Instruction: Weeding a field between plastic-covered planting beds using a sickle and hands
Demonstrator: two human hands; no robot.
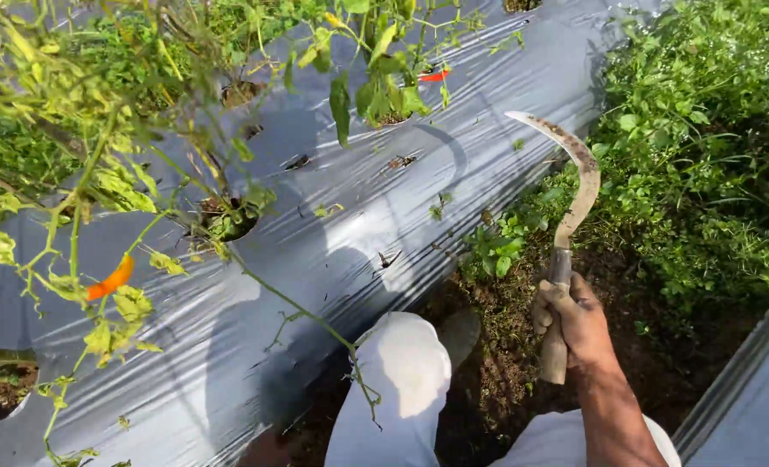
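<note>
Tightly curled right hand (575,324), gripping sickle (572,216) handle, blade upward

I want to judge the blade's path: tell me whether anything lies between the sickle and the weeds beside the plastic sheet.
Nothing visible does. The right hand grips the sickle by its wooden handle, blade raised and curving left. Below the blade lie only bare soil and the low weeds at the edge of the silver mulch sheet. The left hand is not in view.

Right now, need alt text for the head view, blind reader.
A person's right hand grips the wooden handle of a rusty curved sickle, blade raised over weeds in a dirt furrow. Left of it, silver plastic mulch covers a raised bed of chili plants bearing an orange pepper. The left hand is out of view.
</note>
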